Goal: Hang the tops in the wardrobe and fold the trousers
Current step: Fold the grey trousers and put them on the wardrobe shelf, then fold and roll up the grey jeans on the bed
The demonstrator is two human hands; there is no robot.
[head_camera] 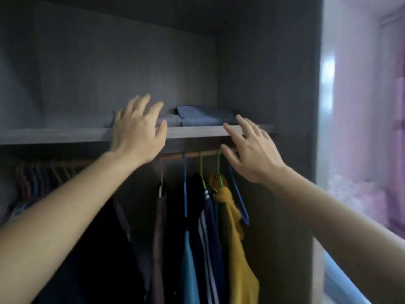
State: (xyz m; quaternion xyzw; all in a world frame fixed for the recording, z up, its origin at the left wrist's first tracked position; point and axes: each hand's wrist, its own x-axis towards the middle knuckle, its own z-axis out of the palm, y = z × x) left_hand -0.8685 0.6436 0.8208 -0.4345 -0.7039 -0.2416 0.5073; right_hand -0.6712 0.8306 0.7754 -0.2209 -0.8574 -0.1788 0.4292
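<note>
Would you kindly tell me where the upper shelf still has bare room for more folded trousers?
The shelf is bare left of the folded trousers, out to the frame's edge; a narrower strip lies between them and the right wall. Below, the rail is crowded with empty hangers and hung tops.

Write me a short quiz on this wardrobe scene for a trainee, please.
1. True or false: the left hand grips a hanger.
2. Where do the folded trousers lie? A: on the shelf; B: over the rail; C: on the floor.
3. Fill in: the rightmost hanging top is ___ in colour.
Key: 1 false, its fingers are spread and hold nothing; 2 A; 3 mustard.
</note>
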